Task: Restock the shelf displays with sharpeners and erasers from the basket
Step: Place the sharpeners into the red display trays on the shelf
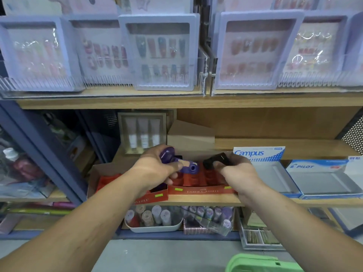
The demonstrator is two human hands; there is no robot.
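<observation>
My left hand (pixel 157 167) grips several purple sharpeners (pixel 186 166) and holds them over the red Faber-Castell display tray (pixel 198 190) on the middle shelf. My right hand (pixel 235 169) pinches a black sharpener (pixel 213 160) above the right part of the same tray. A second red Faber-Castell tray (pixel 110 181) sits to the left, partly hidden by my left forearm. The green basket (pixel 261 265) shows at the bottom edge, on the floor by my right arm.
Empty Campus (pixel 275 173) and Pilot (pixel 324 183) display boxes stand right of the red tray. A brown carton (pixel 190 136) and a tube set (pixel 143 134) sit behind. Nail sets fill the upper shelf (pixel 176 102). Tubs of small items sit on the lower shelf.
</observation>
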